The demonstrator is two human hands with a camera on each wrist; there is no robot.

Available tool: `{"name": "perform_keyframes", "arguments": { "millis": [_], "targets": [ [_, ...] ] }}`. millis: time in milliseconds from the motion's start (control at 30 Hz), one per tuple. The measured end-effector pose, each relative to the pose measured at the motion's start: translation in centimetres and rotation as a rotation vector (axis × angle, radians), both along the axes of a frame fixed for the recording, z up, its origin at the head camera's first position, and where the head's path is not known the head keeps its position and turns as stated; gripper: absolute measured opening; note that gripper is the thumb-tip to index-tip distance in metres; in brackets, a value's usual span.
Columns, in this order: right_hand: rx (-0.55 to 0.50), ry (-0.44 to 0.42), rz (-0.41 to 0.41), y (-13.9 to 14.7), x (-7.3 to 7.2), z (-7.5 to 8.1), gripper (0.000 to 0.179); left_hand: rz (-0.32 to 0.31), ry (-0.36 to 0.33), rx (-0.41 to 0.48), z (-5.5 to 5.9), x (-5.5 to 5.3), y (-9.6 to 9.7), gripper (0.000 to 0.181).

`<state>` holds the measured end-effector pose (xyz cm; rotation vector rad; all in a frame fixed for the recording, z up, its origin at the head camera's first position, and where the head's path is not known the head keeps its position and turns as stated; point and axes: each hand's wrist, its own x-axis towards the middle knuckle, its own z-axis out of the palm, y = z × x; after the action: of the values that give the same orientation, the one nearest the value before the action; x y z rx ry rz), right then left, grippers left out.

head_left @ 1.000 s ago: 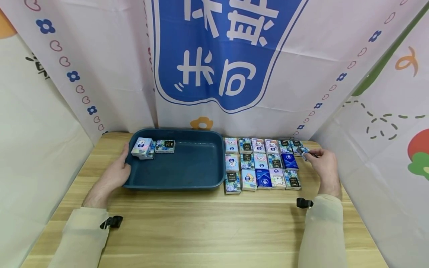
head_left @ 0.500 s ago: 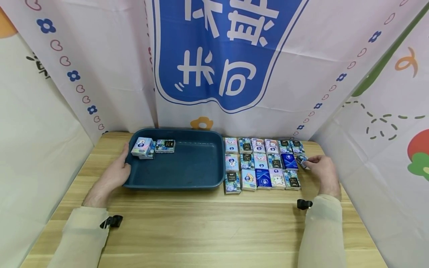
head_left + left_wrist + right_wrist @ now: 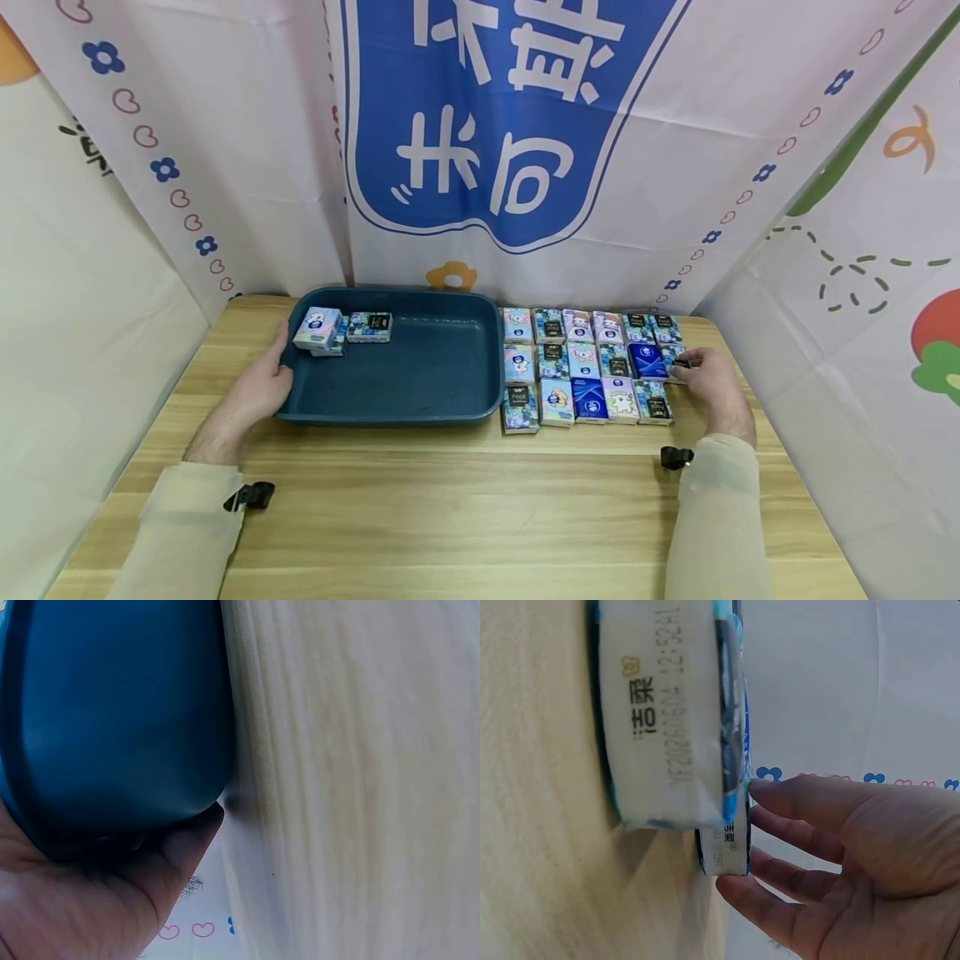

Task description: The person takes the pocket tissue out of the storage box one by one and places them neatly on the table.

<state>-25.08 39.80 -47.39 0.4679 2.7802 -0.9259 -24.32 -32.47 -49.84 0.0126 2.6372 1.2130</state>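
My left hand (image 3: 258, 383) rests against the outside of the left end of a dark teal plastic tray (image 3: 405, 415); the left wrist view has the thumb (image 3: 187, 844) low on the tray's wall. At the far right, my right hand (image 3: 716, 379) has its fingers about a small tissue pack (image 3: 670, 360), which lies flat at the right end of the middle row. In the right wrist view, a finger (image 3: 757, 900) touches this pack's side and the thumb lies by its top. Its far side is hidden.
Several tissue packs stand in three rows right of the tray, including a dark blue pack (image 3: 590, 400) in the front row. Three packs lie inside the tray, among them a light one (image 3: 318, 327). A printed curtain (image 3: 465, 267) hangs behind the wooden table (image 3: 450, 508).
My right hand has brought the tilted tissue pack down toward me and left, laying it flat at the end of the middle row. My left hand and the tray stay put.
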Motion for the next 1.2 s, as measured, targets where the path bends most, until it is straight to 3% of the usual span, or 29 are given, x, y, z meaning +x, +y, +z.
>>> {"name": "perform_keyframes", "arguments": {
  "millis": [167, 300, 467, 767, 967, 1200],
  "targets": [
    [0.01, 0.009, 0.03, 0.1, 0.0, -0.2, 0.05, 0.0, 0.004, 0.003, -0.1, 0.0, 0.0, 0.077],
    [-0.025, 0.02, -0.019, 0.2, 0.0, -0.2, 0.056, 0.002, 0.003, -0.006, 0.0, 0.0, 0.0, 0.078],
    [-0.052, 0.139, -0.101, -0.6, 0.0, 0.8, 0.063, -0.004, 0.011, -0.02, 0.1, 0.0, 0.0, 0.079],
    [-0.079, 0.35, -0.12, -5.2, 0.1, 3.9, 0.06, -0.005, 0.015, -0.009, 0.0, 0.0, 0.0, 0.079],
    [-0.084, 0.449, -0.069, -8.8, 0.4, 5.3, 0.055, -0.003, 0.008, -0.008, 0.0, -0.1, -0.1, 0.078],
    [-0.066, 0.502, 0.013, -11.6, 0.6, 6.0, 0.05, -0.005, 0.004, -0.007, 0.1, 0.0, 0.0, 0.079]
  ]
}}
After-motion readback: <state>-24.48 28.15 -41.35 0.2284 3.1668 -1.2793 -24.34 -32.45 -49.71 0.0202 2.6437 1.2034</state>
